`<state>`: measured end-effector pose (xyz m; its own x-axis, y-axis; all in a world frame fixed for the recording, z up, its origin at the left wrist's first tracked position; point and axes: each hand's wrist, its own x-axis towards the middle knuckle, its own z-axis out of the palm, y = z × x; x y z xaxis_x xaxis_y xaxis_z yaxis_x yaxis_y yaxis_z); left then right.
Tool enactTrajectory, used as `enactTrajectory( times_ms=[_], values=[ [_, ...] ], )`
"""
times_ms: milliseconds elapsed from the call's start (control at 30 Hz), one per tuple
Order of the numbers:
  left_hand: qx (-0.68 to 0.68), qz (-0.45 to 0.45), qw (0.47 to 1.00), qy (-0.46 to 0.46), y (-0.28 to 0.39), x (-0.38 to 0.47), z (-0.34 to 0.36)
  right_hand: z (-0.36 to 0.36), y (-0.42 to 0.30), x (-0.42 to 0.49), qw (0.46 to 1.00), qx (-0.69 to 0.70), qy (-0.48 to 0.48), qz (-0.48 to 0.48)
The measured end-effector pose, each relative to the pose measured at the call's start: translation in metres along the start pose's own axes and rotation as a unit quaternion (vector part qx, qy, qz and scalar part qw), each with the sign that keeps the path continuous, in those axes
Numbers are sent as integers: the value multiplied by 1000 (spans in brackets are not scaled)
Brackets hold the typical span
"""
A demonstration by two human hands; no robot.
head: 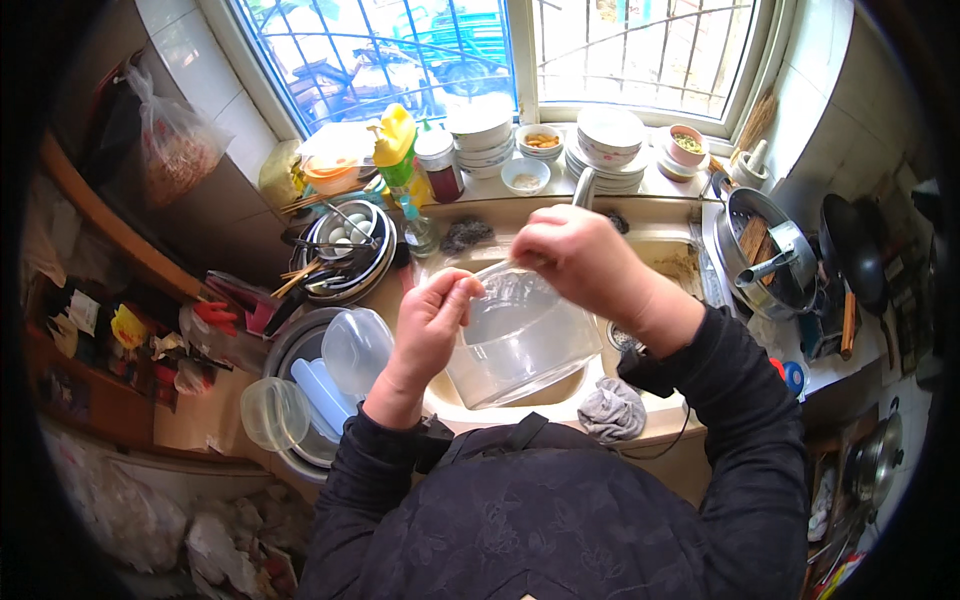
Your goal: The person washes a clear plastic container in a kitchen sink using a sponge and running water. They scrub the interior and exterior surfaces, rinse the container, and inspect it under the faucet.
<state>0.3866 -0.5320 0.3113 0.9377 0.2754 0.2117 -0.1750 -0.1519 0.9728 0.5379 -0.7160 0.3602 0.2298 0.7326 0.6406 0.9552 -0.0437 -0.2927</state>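
Note:
A clear plastic container (pixel 525 352) is held tilted over the sink (pixel 442 409) between my two hands. My left hand (pixel 439 319) pinches its upper left rim with thumb and fingers. At the far rim, my right hand (pixel 574 244) is closed on the edge, palm side hidden. The metal faucet (pixel 584 187) stands just behind my right hand. A crumpled grey cloth (pixel 612 409) lies on the sink's front edge, to the right of the container.
To the left, a large basin (pixel 279 352) holds clear and blue plastic containers. Behind it stand stacked pans and a bowl of eggs (pixel 349 231). Bowls (pixel 480 127), a yellow pump bottle (pixel 395 150) and jars line the windowsill. A steel pot (pixel 765 255) with utensils stands at the right.

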Motion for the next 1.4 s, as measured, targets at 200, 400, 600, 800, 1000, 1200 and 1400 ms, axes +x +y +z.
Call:
enactTrajectory(
  times_ms=[200, 400, 600, 800, 1000, 1200, 1400],
  values=[
    [-59, -4, 997, 40, -4, -4, -23, -10, 28, -21, 968, 189, -9, 167],
    [-76, 0, 996, 45, -11, -4, -29, -9, 31, -28, 953, 233, 11, 192],
    [-191, -14, 979, 64, -27, -2, -35, -10, 31, -31, 940, 255, 13, 225],
    [-300, -24, 951, 70, -38, -3, -42, -9, 31, -38, 916, 297, 16, 268],
    [-344, -18, 937, 65, -35, -3, -44, -7, 31, -42, 903, 317, 26, 289],
    [-360, -22, 931, 60, -31, -4, -47, -5, 32, -47, 895, 325, 29, 304],
    [-335, -27, 940, 61, -36, -5, -47, -5, 30, -48, 907, 305, 45, 287]
  ],
)
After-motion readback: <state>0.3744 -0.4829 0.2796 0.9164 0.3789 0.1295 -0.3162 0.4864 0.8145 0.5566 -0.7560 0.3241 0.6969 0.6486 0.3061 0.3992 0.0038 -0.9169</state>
